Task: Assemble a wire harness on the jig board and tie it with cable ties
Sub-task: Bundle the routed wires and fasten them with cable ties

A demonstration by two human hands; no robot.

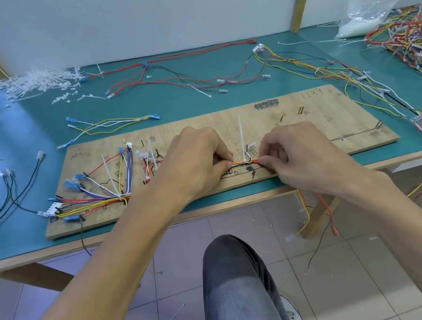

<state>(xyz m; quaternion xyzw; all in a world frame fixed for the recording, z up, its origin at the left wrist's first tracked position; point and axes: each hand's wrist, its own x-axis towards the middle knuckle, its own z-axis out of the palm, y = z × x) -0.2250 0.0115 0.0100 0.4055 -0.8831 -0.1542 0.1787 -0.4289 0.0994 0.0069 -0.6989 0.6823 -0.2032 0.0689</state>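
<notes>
Two pinches are shown: the bundle (243, 162) is held by curled fingers (224, 157) of the left hand (198, 156) at 9 o'clock and of the right hand (295, 151) at 3 o'clock. Between them a tie (242, 137) appears looped round the wires, its tail standing toward 12 o'clock. The bundle lies near the 6 o'clock edge of the board (309, 121). Wires are best kept taut and parallel while the tail is drawn snug.

Handwritten in dark pen near the far right corner of the wooden jig board (309, 121), the number "1139" (311, 93) can be read, while the scribbled-over mark (266, 105) just left of it and the small notes (77, 155) at the board's far left corner are illegible.
</notes>
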